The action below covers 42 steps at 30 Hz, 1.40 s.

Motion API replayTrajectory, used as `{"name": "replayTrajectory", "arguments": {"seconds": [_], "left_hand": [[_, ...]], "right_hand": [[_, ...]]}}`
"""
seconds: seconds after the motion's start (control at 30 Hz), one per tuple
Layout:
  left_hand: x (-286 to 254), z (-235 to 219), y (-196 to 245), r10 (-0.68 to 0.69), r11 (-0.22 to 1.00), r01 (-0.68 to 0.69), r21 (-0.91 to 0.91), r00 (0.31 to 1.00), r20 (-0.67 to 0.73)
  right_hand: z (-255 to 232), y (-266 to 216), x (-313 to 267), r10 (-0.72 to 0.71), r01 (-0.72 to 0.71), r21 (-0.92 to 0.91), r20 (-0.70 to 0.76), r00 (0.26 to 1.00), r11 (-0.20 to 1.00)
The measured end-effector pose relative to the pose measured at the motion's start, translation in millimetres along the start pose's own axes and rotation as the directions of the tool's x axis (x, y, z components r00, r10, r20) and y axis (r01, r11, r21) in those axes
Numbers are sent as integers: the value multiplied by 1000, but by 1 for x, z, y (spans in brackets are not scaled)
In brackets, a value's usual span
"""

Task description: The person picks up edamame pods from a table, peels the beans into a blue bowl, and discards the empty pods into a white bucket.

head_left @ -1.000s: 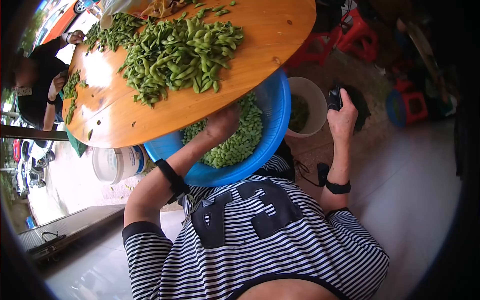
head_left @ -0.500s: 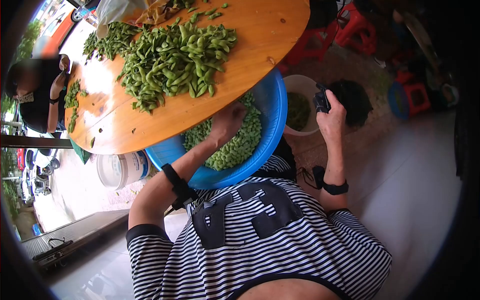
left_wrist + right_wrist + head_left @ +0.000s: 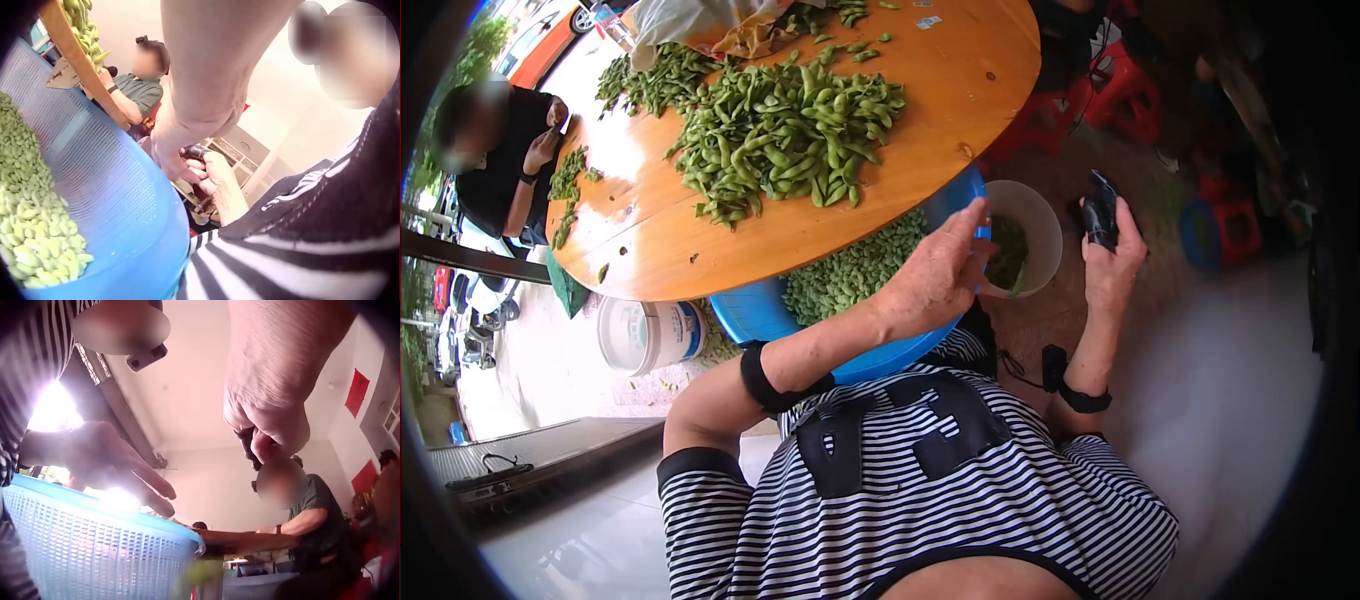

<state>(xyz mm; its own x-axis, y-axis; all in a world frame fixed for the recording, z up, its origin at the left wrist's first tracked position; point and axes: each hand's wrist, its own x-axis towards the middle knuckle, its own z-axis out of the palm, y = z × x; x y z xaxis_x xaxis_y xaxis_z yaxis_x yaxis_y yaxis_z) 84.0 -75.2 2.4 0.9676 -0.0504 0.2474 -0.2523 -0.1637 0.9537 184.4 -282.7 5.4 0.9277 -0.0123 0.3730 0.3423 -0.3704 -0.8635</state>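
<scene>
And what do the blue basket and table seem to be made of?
The blue basket: probably moulded plastic, slightly glossy, judging by its even colour and perforated wall. The table: glossy varnished wood, or perhaps wood-look laminate, given its dark knots and bright reflections.

R hand is up top, w/ fingers bent round a small black thing. L hand is by the rim of a blue tub w/ lots of little holes, its fingers long and straight. A stripy shirt is at the left edge, near a v. bright light. A person is farther back. Red paper is on the wall. A green blur by the tub looks too fuzzy to name.
</scene>
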Motion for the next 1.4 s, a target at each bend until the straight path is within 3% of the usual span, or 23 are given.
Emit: {"name": "replayTrajectory", "arguments": {"seconds": [0.03, 0.07, 0.13, 0.23, 0.27, 0.3, 0.37, 0.47, 0.53, 0.57, 0.67, 0.7, 0.73, 0.8, 0.83, 0.87, 0.9, 0.93, 1.0, 1.07, 1.2, 1.27, 1.4], "left_hand": [[1, -9, 4, -8, 1000, 8, 29, 1000, 9], [1, -18, 8, 77, 980, -57, 190, 992, -100], [-1, -53, 9, 185, 809, -86, 581, 976, -113], [-8, -93, 3, 281, 532, 113, 840, 912, -300], [-8, -103, -3, 238, 534, 179, 826, 906, -350], [-6, -109, -7, 212, 541, 188, 820, 913, -349], [-1, -111, -11, 193, 552, 191, 811, 918, -348], [8, -103, -15, 235, 457, 134, 879, 935, -265], [12, -101, -16, 147, 347, 226, 910, 945, -291], [12, -101, -14, 68, 339, 286, 896, 943, -326], [8, -112, -8, 106, 386, 267, 883, 938, -329], [7, -115, -5, 178, 405, 250, 880, 922, -344], [4, -118, -2, 179, 404, 247, 881, 923, -341], [-6, -123, 8, 70, 763, 186, 620, 929, -364], [-12, -122, 13, -138, 859, 298, 416, 917, -373], [-19, -117, 16, -139, 860, 299, 414, 917, -373], [-25, -110, 18, -243, 950, 295, 105, 905, -348], [-32, -104, 20, -333, 936, 277, -217, 897, -292], [-43, -94, 18, -368, 918, 298, -262, 886, -282], [-52, -89, 7, -297, 906, 174, -387, 911, -286], [-57, -78, 1, -244, 900, 96, -426, 920, -308], [-59, -77, 4, -290, 882, 132, -453, 909, -299], [-61, -75, 4, -351, 865, 182, -468, 886, -304]], "right_hand": [[-3, -2, 1, -8, 8, -6, 5, 1000, 1000], [-4, -3, 1, -15, 15, -2, 7, 1000, 1000], [-5, -1, -1, -113, 125, -110, 107, 988, 986], [6, 5, -10, -106, 134, -112, 230, 967, 985], [10, 3, -14, -88, 119, -98, 276, 957, 988], [18, -8, -19, 3, 7, -31, 295, 956, 999], [29, -17, -23, -46, 52, -8, 352, 935, 999], [50, -42, -29, -157, 121, 119, 367, 917, 986], [54, -39, -30, -158, 98, 153, 452, 878, 983], [53, -42, -31, -71, -11, 152, 526, 848, 988], [67, -45, -39, -214, 133, 200, 465, 859, 971], [71, -43, -41, -233, 151, 200, 499, 835, 968], [72, -46, -45, -171, 56, 214, 570, 804, 975], [81, -56, -47, -129, -12, 211, 642, 756, 977], [85, -60, -46, -127, -34, 224, 662, 739, 974], [87, -64, -47, -126, -34, 223, 663, 738, 974], [89, -68, -48, -67, -200, 274, 727, 684, 941], [91, -71, -49, -20, -363, 306, 788, 615, 880], [94, -72, -53, -88, -355, 362, 796, 598, 862], [95, -73, -57, -69, -586, 418, 849, 525, 694], [97, -69, -63, -36, -640, 416, 854, 519, 646], [97, -65, -64, -35, -740, 415, 882, 469, 530], [98, -61, -66, -60, -707, 406, 886, 459, 579]]}}
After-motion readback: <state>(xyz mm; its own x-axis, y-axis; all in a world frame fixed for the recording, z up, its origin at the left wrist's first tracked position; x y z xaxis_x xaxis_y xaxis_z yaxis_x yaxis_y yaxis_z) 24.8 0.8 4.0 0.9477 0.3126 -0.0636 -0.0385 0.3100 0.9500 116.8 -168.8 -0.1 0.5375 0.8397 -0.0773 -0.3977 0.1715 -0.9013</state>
